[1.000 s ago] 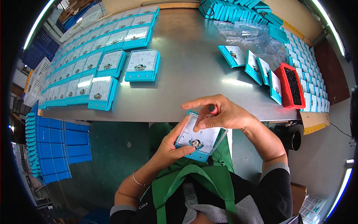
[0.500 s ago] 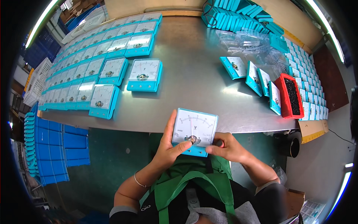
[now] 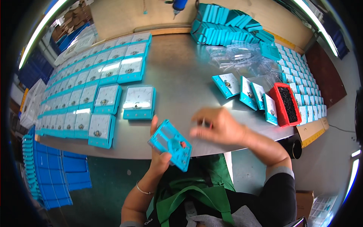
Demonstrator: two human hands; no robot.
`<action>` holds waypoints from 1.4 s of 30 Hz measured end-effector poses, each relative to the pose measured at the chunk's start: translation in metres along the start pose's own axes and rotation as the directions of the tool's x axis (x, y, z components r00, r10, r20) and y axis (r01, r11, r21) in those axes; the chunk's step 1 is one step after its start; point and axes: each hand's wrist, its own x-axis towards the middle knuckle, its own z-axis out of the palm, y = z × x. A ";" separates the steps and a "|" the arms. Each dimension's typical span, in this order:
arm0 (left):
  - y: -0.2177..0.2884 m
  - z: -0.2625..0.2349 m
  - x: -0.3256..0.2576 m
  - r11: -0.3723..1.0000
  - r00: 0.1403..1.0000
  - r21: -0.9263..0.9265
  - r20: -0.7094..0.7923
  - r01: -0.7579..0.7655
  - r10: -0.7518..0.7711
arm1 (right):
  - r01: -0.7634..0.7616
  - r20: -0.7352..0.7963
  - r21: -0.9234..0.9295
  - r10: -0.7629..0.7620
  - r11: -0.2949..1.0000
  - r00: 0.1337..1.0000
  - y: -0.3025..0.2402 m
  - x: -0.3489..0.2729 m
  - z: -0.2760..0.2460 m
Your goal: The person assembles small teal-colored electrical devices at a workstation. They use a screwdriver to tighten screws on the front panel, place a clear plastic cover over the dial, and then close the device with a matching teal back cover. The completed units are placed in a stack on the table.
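Observation:
My left hand grips a turquoise panel meter, turned so its back faces up, just past the table's near edge. Blurred by motion, my right hand hovers to the right of the meter above the table; its fingers look pinched, and I cannot make out anything in them. Directly beyond the held meter, one finished meter with a white dial lies face up on the grey metal table.
Rows of face-up meters cover the table's left side. A red tray of small black parts stands at the right beside several leaning meters. Clear plastic covers and stacked turquoise housings lie farther back. Blue crates sit below left.
The meter was held face up in both hands; now it is flipped back-up in my left hand alone. My right hand has let go and moved right over the table.

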 end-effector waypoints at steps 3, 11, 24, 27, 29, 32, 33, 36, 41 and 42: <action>-0.010 -0.013 0.000 0.999 0.999 0.023 -0.014 -0.033 0.034 | -0.266 -0.289 -0.378 0.160 0.887 0.944 0.099 0.023 -0.058; -0.023 -0.024 0.005 0.985 0.997 -0.156 0.006 0.074 -0.074 | -0.672 -0.497 -0.689 0.497 0.273 0.711 0.304 -0.060 -0.241; -0.002 -0.007 -0.011 0.998 0.996 -0.008 0.067 0.067 -0.067 | -0.304 -0.311 -0.283 0.213 0.910 0.926 0.041 0.017 -0.082; 0.003 -0.005 -0.024 0.995 0.997 -0.074 0.047 0.060 -0.057 | -0.366 0.095 -0.041 0.368 0.930 0.925 0.022 0.016 -0.039; -0.003 -0.008 -0.037 0.995 0.999 -0.095 0.008 0.033 -0.033 | -0.402 0.213 -0.035 0.400 0.915 0.891 0.034 0.008 -0.017; 0.015 -0.014 -0.055 0.990 0.994 -0.085 0.003 0.111 -0.111 | -0.285 0.172 -0.193 0.318 0.939 0.932 0.038 -0.008 -0.003; 0.019 -0.016 -0.059 0.992 0.995 -0.071 -0.019 0.100 -0.102 | -0.213 0.161 -0.230 0.253 0.950 0.954 0.016 -0.009 0.001; 0.026 -0.011 -0.061 0.994 0.994 0.016 -0.026 0.106 -0.106 | -0.111 0.130 -0.449 0.188 0.887 0.973 -0.014 -0.030 0.019; 0.025 0.002 -0.045 0.975 0.990 0.184 0.042 0.128 -0.138 | -0.260 0.024 -0.414 0.295 0.872 0.955 -0.008 -0.047 0.022; 0.026 0.005 -0.040 0.976 0.988 0.163 0.036 0.143 -0.151 | -0.337 -0.005 -0.298 0.351 0.893 0.936 -0.005 -0.052 0.016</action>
